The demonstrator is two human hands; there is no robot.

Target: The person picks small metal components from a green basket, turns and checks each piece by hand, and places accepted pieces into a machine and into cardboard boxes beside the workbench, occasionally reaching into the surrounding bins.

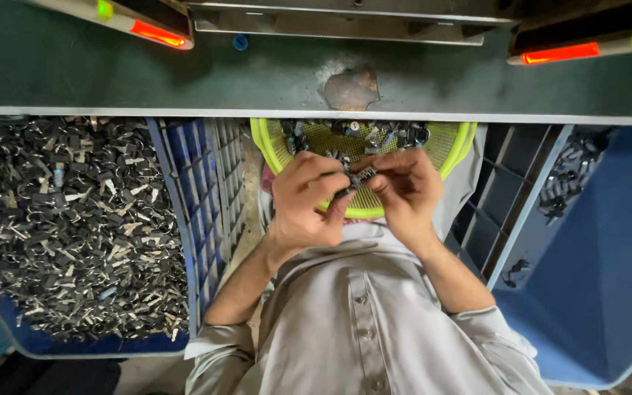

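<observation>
A small parts workshop: a worn green metal workbench (184, 73), a blue plastic crate (199, 190) heaped with small black and silver metal clips (67, 219), and red indicator lights (156, 33) overhead.

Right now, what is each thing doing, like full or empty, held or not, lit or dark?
Left hand: pinching the small dark part.
Right hand: pinching it too.
Small dark part: held between both hands.
Yellow-green basket: some small parts inside.
Left blue crate: heaped with metal pieces.
Right blue crate: few pieces.
Red light bars: lit.

You wear a pale grey, button-front cotton shirt (363, 322), sleeves rolled above your elbows; your bare left hand (305, 197) and right hand (404, 190) carry no gloves.
</observation>
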